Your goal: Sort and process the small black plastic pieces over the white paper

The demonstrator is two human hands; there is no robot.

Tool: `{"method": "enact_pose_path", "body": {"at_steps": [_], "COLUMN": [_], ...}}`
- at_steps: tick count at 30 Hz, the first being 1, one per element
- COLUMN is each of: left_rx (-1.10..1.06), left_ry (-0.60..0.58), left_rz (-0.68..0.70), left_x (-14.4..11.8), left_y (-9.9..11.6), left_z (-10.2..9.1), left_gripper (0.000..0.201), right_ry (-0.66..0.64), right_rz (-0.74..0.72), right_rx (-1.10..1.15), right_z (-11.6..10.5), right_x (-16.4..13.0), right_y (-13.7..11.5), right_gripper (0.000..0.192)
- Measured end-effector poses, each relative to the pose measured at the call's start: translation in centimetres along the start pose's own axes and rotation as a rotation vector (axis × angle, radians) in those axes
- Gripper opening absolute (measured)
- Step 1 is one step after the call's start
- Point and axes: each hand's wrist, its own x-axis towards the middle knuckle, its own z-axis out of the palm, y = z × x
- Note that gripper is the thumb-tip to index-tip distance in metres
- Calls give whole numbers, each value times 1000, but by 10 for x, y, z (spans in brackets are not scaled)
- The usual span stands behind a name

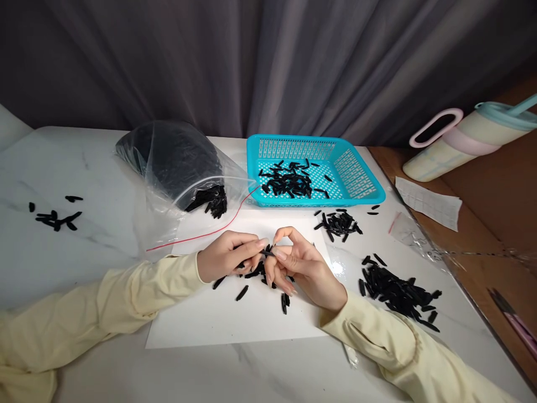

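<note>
My left hand (231,254) and my right hand (302,266) meet over a white sheet of paper (201,322). Between them is a small, thin black strip (267,253). The left thumb and fingers pinch one end, and the right thumb and fingers pinch the other. Several similar black strips (242,293) lie loose on the paper under and around my hands, partly hidden by them. What exactly these strips are made of I cannot tell.
A turquoise basket (316,202) holding black strips stands behind my hands. Left of it lies a clear zip bag (168,162) full of black pieces. Strip piles (398,291) lie at right, a few strips (59,220) far left. A tumbler (457,143) and scissors (514,319) are on the right.
</note>
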Motion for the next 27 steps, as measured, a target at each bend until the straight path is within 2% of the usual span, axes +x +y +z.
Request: {"method": "enact_pose_path", "body": {"at_steps": [16, 27], "left_rx": [-68, -49], "left_ry": [-26, 14], "left_rz": [-9, -14], "left_x": [0, -1], "left_y": [-4, -2], "left_z": [-1, 0], "left_gripper": [40, 40], "right_ry": [19, 38], "right_rz": [-23, 1], "right_rx": [10, -3], "right_z": [-2, 0], "right_x": [-1, -1], "right_y": [2, 0], "right_gripper": [18, 22]}}
